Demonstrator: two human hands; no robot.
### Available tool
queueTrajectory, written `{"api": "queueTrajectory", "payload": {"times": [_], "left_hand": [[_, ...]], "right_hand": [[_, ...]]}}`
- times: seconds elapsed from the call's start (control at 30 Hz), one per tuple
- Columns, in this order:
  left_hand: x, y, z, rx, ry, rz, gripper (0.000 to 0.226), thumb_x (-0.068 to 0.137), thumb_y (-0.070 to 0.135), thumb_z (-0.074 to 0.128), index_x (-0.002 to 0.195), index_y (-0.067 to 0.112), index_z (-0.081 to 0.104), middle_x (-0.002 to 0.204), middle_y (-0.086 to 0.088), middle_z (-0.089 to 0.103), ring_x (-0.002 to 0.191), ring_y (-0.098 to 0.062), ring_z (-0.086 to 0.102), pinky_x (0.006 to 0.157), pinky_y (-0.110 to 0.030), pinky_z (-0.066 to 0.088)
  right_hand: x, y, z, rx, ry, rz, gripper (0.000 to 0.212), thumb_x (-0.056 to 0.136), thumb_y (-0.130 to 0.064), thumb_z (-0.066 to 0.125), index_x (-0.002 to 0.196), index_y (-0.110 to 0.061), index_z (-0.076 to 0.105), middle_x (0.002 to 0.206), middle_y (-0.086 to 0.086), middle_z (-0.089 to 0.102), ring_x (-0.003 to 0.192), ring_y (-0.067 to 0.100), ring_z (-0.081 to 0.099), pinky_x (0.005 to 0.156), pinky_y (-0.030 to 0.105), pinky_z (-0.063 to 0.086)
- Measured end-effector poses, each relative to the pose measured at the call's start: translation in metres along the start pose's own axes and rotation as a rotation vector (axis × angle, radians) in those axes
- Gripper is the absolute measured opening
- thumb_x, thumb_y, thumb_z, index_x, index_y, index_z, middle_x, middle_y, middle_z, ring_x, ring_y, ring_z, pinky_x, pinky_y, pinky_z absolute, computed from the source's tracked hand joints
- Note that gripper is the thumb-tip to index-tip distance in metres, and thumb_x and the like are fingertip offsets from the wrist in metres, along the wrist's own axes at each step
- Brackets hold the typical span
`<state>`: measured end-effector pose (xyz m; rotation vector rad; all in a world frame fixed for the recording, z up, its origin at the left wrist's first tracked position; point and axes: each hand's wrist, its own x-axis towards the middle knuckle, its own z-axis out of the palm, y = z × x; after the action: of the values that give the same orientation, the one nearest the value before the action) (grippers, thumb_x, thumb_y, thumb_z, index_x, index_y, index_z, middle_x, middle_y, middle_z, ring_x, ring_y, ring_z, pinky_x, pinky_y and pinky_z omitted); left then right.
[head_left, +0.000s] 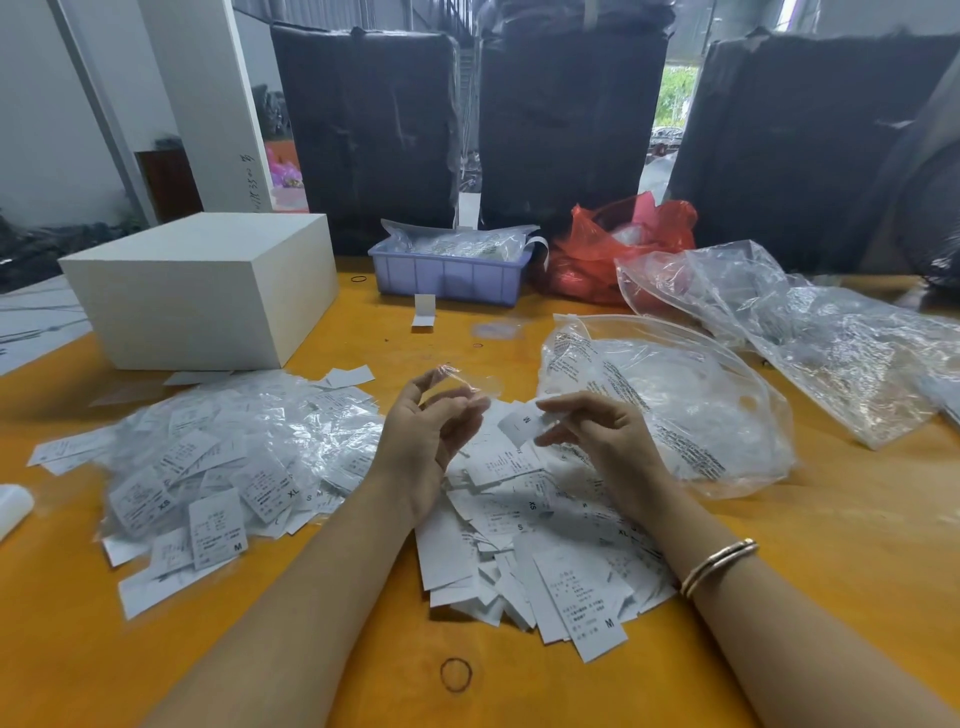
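Pinching clear sleeve in left fingers, label (size M) between right fingers.

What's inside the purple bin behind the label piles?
Clear plastic bags of small white printed pieces fill the purple bin, and a white strip hangs over its right rim. Anything deeper is hidden by the bags and the bin's wall.
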<state>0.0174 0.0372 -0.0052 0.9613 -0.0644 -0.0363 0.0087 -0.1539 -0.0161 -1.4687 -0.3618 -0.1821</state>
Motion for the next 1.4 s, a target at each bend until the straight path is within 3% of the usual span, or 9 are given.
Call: {"api": "queueTrajectory", "payload": {"times": [0.1,0.2,0.3,0.4,0.57,0.73,1.03,1.23,1.4], "left_hand": [[-0.001,0.001,-0.002,0.005,-0.055,-0.029,0.042,0.085,-0.013,0.050,0.115,0.014,0.056,0.071,0.000,0.065,0.081,-0.019,0.070,0.067,-0.026,0.056],[-0.001,0.000,-0.001,0.029,-0.079,-0.039,0.037,0.079,-0.007,0.060,0.110,0.012,0.063,0.073,0.000,0.064,0.081,-0.015,0.069,0.071,-0.027,0.057],[-0.001,-0.001,0.002,0.070,-0.082,-0.048,0.021,0.081,0.007,0.063,0.100,0.012,0.068,0.077,-0.002,0.068,0.078,-0.011,0.068,0.071,-0.024,0.057],[-0.001,-0.002,0.002,0.133,-0.084,-0.041,0.017,0.079,0.015,0.065,0.096,0.016,0.069,0.082,0.000,0.072,0.079,-0.010,0.068,0.068,-0.021,0.055],[-0.003,-0.004,0.002,0.231,-0.111,-0.037,0.022,0.076,0.016,0.070,0.098,0.017,0.068,0.088,-0.002,0.073,0.079,-0.010,0.068,0.065,-0.020,0.053],[-0.005,-0.004,0.005,0.252,-0.157,-0.045,0.039,0.063,0.022,0.076,0.100,0.016,0.068,0.087,-0.003,0.073,0.079,-0.012,0.069,0.066,-0.019,0.053],[-0.005,-0.005,0.006,0.323,-0.129,-0.043,0.030,0.069,0.021,0.076,0.098,0.021,0.070,0.082,0.004,0.072,0.078,-0.009,0.068,0.063,-0.018,0.052],[-0.003,-0.009,0.004,0.366,-0.070,-0.034,0.017,0.080,0.014,0.072,0.095,0.021,0.069,0.090,0.001,0.071,0.083,-0.007,0.066,0.066,-0.019,0.051],[-0.003,-0.008,0.003,0.398,-0.092,-0.003,0.016,0.082,0.015,0.069,0.097,0.022,0.067,0.083,0.001,0.072,0.071,-0.005,0.065,0.066,-0.018,0.050]], "right_hand": [[-0.002,-0.001,-0.002,0.010,-0.044,0.023,0.032,0.079,-0.007,0.048,0.087,-0.020,0.076,0.097,0.004,0.071,0.093,0.020,0.065,0.083,0.026,0.051],[-0.001,-0.001,0.001,-0.004,-0.005,0.020,0.017,0.085,-0.009,0.059,0.085,-0.020,0.072,0.091,0.000,0.069,0.090,0.018,0.062,0.079,0.023,0.051],[0.000,0.000,0.007,0.003,0.071,0.018,0.031,0.083,0.009,0.058,0.095,-0.020,0.058,0.086,0.002,0.060,0.077,0.010,0.058,0.068,0.019,0.050],[0.000,0.000,0.011,0.063,0.080,0.014,0.043,0.084,0.012,0.055,0.110,-0.022,0.052,0.086,0.004,0.061,0.077,0.011,0.063,0.069,0.021,0.052],[0.001,-0.003,0.013,0.124,0.201,-0.004,0.022,0.084,0.003,0.060,0.093,-0.016,0.067,0.082,-0.003,0.068,0.079,0.009,0.065,0.068,0.019,0.053],[0.002,-0.004,0.011,0.161,0.285,-0.033,0.026,0.085,0.005,0.059,0.087,-0.018,0.070,0.080,-0.006,0.072,0.079,0.007,0.067,0.068,0.017,0.052],[0.001,-0.003,0.015,0.078,0.186,0.027,0.039,0.085,0.007,0.056,0.077,-0.025,0.077,0.083,-0.004,0.073,0.080,0.006,0.067,0.070,0.018,0.053],[-0.001,-0.005,0.016,0.034,0.126,0.026,0.038,0.084,0.008,0.057,0.078,-0.024,0.076,0.082,-0.002,0.073,0.081,0.009,0.067,0.068,0.017,0.051],[-0.004,-0.004,0.019,-0.027,0.090,0.001,0.030,0.085,0.005,0.057,0.085,-0.021,0.072,0.080,-0.004,0.071,0.078,0.007,0.065,0.066,0.017,0.050]]}}
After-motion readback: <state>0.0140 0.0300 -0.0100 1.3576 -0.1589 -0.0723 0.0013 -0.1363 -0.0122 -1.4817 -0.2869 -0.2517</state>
